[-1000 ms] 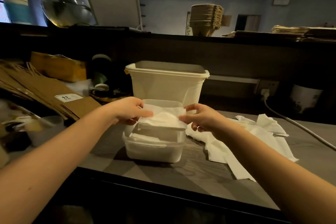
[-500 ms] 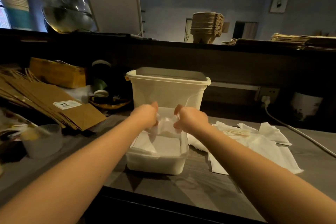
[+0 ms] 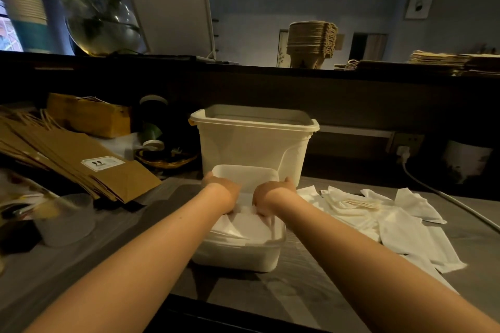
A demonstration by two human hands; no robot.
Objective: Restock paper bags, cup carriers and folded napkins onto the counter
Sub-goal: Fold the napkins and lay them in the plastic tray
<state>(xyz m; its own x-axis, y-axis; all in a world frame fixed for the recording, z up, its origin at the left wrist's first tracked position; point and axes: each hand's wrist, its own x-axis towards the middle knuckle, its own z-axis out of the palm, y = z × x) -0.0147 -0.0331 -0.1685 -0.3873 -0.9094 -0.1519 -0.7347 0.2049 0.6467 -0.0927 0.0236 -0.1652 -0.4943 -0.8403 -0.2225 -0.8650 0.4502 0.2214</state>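
Note:
A small white plastic container (image 3: 238,261) stands on the grey worktop and holds stacked folded napkins (image 3: 243,228). My left hand (image 3: 221,192) and my right hand (image 3: 273,193) are side by side inside its far half. Their fingers point down and hold a folded napkin (image 3: 245,208) between them; the fingertips are hidden. Loose white napkins (image 3: 392,224) lie spread to the right. Brown paper bags (image 3: 81,159) are stacked at the left. On the raised counter behind stand stacked cup carriers (image 3: 311,43) and more flat paper bags (image 3: 446,61).
A tall white tub (image 3: 254,143) stands just behind the small container. A clear plastic cup (image 3: 67,219) sits at the near left, a small basket (image 3: 165,158) behind the bags. A white cable (image 3: 446,197) runs along the right. A glass vase (image 3: 102,24) is on the counter.
Both hands moved together and down into the small container with the napkin, which was held flat above it a second ago. The view has tilted down slightly.

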